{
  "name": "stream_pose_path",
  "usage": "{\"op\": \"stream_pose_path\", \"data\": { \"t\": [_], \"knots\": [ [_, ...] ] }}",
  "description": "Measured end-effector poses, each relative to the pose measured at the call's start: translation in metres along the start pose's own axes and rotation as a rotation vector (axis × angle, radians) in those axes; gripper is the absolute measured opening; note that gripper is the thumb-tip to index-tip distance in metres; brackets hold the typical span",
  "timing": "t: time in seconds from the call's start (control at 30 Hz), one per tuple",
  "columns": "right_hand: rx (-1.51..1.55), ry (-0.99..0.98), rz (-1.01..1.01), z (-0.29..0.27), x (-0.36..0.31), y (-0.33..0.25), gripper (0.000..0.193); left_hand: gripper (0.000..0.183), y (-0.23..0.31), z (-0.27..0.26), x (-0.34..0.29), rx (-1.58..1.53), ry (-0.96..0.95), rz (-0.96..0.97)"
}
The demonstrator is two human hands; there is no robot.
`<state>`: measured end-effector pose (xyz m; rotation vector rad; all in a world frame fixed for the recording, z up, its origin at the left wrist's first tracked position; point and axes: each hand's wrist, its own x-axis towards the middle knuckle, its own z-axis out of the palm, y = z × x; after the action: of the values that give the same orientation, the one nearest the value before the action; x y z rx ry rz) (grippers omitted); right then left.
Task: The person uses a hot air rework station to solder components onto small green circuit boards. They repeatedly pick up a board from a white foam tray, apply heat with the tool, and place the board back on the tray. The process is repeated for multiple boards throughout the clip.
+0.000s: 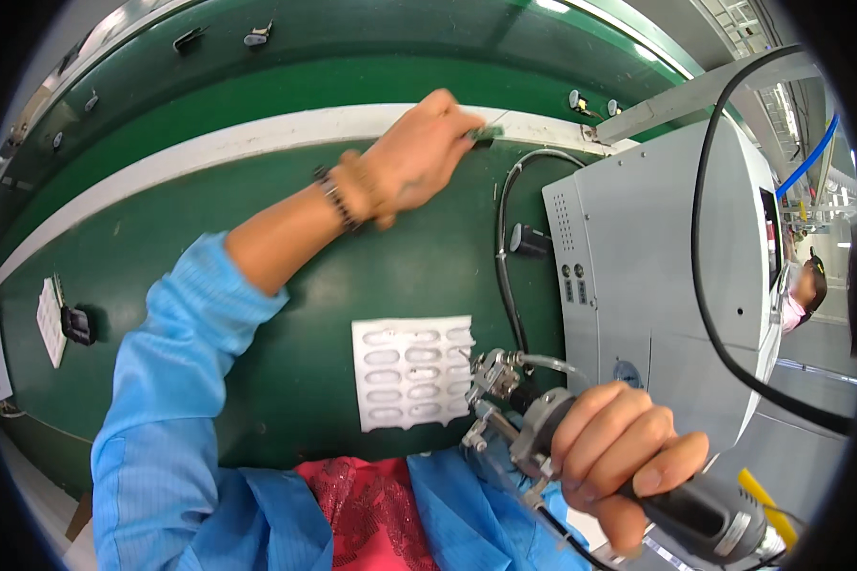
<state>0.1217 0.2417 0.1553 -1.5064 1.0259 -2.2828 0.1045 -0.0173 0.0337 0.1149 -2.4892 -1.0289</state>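
My left hand (417, 150) reaches across to the white rail at the far side of the bench, its fingers closed on a small green circuit board (487, 133). Lower right, my right hand (624, 452) is wrapped round the black grip of an electric screwdriver (700, 519). Metal fittings and a clear tube sit at the tool's head, which points left beside a white tray (364, 381). Rows of oval recesses fill that tray, lying on the green bench in front of me. The tool's tip is hard to make out against the tray's right edge.
A grey machine box (647, 257) stands on the right, with a black cable (502, 247) beside it. Beyond the white rail (295, 131), a green conveyor (352, 86) carries several small parts. Another white tray (49, 324) with a black part (78, 325) lies far left.
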Motion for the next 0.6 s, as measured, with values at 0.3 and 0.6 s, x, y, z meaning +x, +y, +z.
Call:
{"op": "stream_pose_path", "data": {
  "t": [0.3,0.6],
  "knots": [
    [0.077,-0.076,-0.004,0.008,-0.006,-0.011,0.041,0.025,0.086,-0.03,-0.159,-0.203,-0.046,-0.084],
    [0.099,-0.089,0.01,0.019,-0.003,0.001,0.043,0.03,0.081,-0.002,-0.194,-0.137,0.02,-0.051]
  ]
}}
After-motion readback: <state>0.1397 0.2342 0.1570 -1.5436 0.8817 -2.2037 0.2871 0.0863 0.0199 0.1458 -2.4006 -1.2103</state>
